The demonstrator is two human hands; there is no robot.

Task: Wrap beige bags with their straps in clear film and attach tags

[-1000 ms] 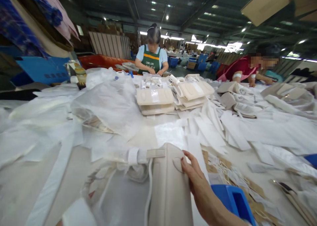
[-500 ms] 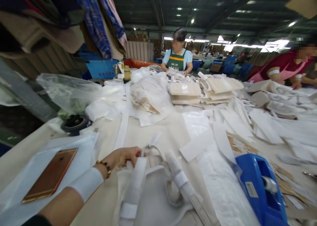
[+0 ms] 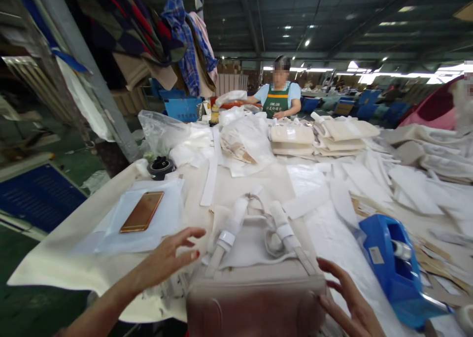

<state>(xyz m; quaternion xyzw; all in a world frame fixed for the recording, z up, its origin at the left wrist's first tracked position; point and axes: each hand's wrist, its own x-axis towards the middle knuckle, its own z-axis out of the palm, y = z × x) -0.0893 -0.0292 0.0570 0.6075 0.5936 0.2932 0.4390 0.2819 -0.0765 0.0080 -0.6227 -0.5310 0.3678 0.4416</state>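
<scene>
A beige handbag [image 3: 254, 297] stands at the near table edge, its two handles wrapped in white paper [image 3: 231, 226] and lying away from me. My left hand [image 3: 168, 258] hovers open just left of the bag, fingers spread, holding nothing. My right hand [image 3: 349, 302] is at the bag's right side, fingers apart and curved close to its top corner; I cannot tell if they touch it.
A gold phone [image 3: 142, 218] lies on a clear plastic bag at left. A blue tape dispenser [image 3: 391, 268] sits right of the bag. Stacks of beige bags [image 3: 291, 139] and loose white paper sheets [image 3: 365, 184] cover the table. Two other people work at the far side.
The view swung left and back. My left hand let go of the wrapped handle and opened. The bag now stands closer, and my right hand has come back into view beside it.
</scene>
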